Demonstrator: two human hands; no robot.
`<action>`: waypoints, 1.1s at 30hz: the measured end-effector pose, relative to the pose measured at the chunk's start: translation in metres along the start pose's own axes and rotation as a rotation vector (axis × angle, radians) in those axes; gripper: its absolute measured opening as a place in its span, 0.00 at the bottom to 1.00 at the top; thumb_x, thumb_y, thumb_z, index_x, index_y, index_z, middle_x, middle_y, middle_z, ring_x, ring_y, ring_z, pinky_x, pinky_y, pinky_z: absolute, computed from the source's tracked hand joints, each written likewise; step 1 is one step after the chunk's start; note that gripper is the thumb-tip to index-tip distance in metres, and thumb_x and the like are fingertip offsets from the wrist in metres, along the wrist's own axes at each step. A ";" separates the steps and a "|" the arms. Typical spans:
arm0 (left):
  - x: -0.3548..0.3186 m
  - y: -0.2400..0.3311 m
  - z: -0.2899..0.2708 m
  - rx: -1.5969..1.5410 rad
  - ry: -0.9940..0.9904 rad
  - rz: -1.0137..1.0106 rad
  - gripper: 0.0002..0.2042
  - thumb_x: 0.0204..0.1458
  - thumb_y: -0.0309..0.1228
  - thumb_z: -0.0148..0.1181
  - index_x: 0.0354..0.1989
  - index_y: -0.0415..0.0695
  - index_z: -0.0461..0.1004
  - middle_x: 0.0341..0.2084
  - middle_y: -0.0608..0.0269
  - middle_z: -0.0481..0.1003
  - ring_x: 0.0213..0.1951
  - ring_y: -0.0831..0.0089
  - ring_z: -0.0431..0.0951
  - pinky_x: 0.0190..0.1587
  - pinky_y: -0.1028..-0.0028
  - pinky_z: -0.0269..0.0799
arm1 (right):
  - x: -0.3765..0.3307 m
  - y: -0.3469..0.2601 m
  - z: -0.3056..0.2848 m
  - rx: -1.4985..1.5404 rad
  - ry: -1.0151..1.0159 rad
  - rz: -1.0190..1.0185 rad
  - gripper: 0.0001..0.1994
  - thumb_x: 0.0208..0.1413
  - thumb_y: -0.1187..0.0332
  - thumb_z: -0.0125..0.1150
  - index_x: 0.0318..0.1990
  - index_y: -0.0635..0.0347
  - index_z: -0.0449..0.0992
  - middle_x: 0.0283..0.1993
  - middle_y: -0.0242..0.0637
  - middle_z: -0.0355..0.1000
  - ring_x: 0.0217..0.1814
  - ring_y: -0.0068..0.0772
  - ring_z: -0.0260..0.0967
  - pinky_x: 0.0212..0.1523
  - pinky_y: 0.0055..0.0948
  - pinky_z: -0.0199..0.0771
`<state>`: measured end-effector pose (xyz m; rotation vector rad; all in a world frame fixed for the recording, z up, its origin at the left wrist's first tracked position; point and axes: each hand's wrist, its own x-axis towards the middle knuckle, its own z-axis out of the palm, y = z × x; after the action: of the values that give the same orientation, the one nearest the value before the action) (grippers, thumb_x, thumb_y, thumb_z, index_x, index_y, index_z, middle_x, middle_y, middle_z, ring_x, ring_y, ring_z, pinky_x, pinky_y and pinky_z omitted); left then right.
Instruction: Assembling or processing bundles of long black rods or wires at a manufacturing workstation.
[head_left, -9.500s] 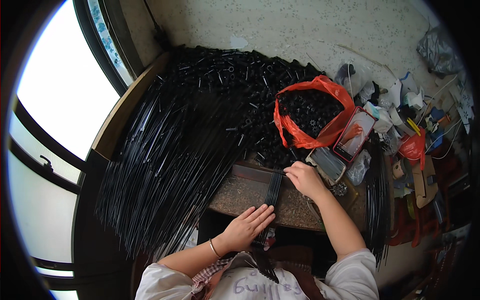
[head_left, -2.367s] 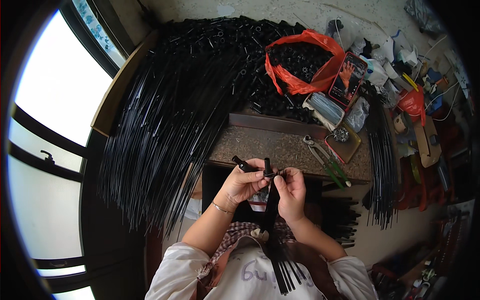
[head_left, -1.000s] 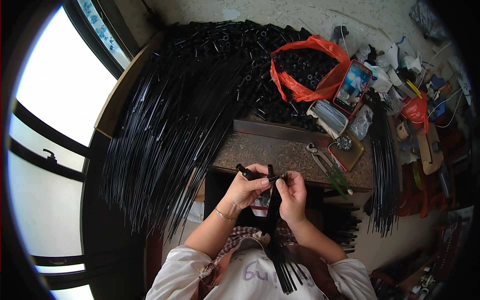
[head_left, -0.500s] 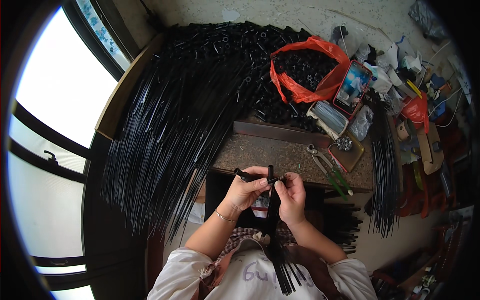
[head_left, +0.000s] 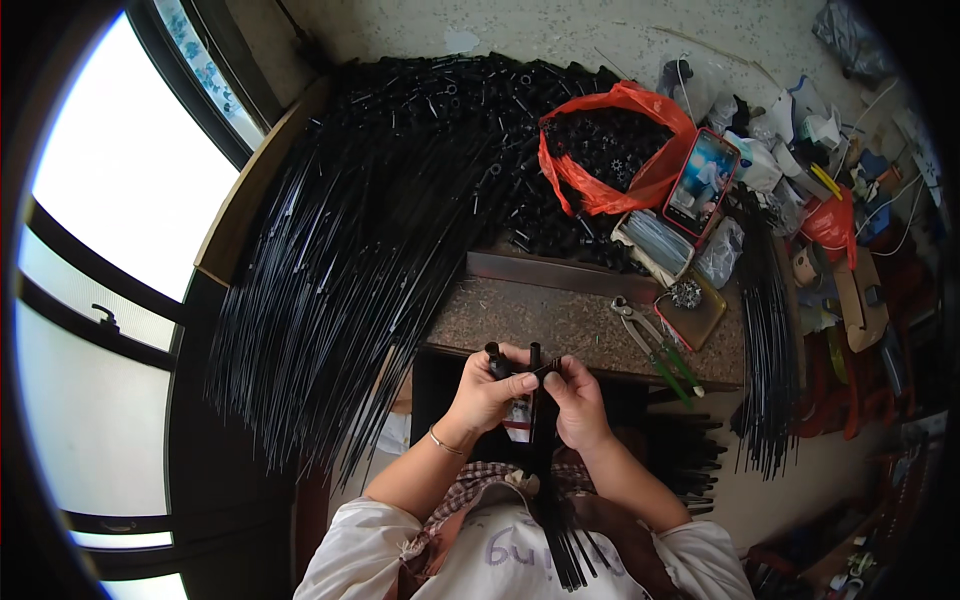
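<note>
Just in front of the table edge, my left hand (head_left: 486, 394) is closed around a short black tube (head_left: 493, 358) that stands upright between its fingers. Its thumb reaches toward a slim black shaft (head_left: 535, 354) with a bundle of thin black rods (head_left: 572, 555) hanging below it over my lap, much like an umbrella frame. Close on the other side, my right hand (head_left: 580, 405) pinches a small dark part (head_left: 553, 365) at the shaft. Fingers hide exactly how these pieces meet.
Long black rods (head_left: 320, 270) pile up at the left, with black plastic fittings (head_left: 450, 95) behind. A red bag (head_left: 560, 175) holds small toothed pieces. Near it are a phone (head_left: 702, 180), green-handled pincers (head_left: 655, 345) and a box of thin pins (head_left: 655, 242). More rods (head_left: 765, 370) lie at right.
The tube in my left hand has turned from tilted to upright. My right fingers have curled in and shifted slightly toward the left hand.
</note>
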<state>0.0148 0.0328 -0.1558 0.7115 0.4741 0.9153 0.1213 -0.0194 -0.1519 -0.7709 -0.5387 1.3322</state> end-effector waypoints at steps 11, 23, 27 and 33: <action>0.008 0.013 0.006 0.304 -0.161 -0.042 0.07 0.36 0.20 0.55 0.27 0.36 0.68 0.16 0.65 0.68 0.16 0.82 0.66 0.17 0.85 0.63 | -0.004 -0.002 -0.024 0.110 -0.132 0.189 0.11 0.45 0.65 0.49 0.33 0.61 0.63 0.28 0.34 0.65 0.28 0.26 0.65 0.29 0.25 0.68; 0.036 0.030 0.006 0.346 -0.617 0.015 0.08 0.28 0.26 0.62 0.17 0.37 0.70 0.17 0.60 0.69 0.22 0.74 0.67 0.26 0.77 0.61 | 0.007 -0.021 -0.030 0.249 -0.522 0.512 0.13 0.40 0.68 0.55 0.33 0.64 0.65 0.27 0.39 0.67 0.30 0.31 0.66 0.35 0.28 0.66; 0.027 0.049 0.021 0.814 -0.452 0.076 0.16 0.37 0.37 0.56 0.31 0.37 0.69 0.32 0.57 0.68 0.37 0.68 0.66 0.40 0.73 0.59 | -0.013 -0.025 -0.019 0.131 -0.181 0.248 0.08 0.42 0.67 0.53 0.28 0.60 0.65 0.26 0.36 0.66 0.27 0.25 0.64 0.30 0.22 0.66; 0.015 0.049 0.061 0.954 -0.515 0.034 0.29 0.44 0.53 0.35 0.42 0.38 0.62 0.43 0.54 0.60 0.47 0.66 0.58 0.48 0.71 0.50 | -0.041 -0.018 0.007 0.006 -0.035 0.103 0.06 0.45 0.67 0.50 0.27 0.58 0.63 0.26 0.33 0.65 0.25 0.20 0.62 0.24 0.18 0.65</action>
<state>0.0353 0.0443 -0.0797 1.7727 0.4200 0.4594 0.1200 -0.0592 -0.1306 -0.7802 -0.5284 1.4446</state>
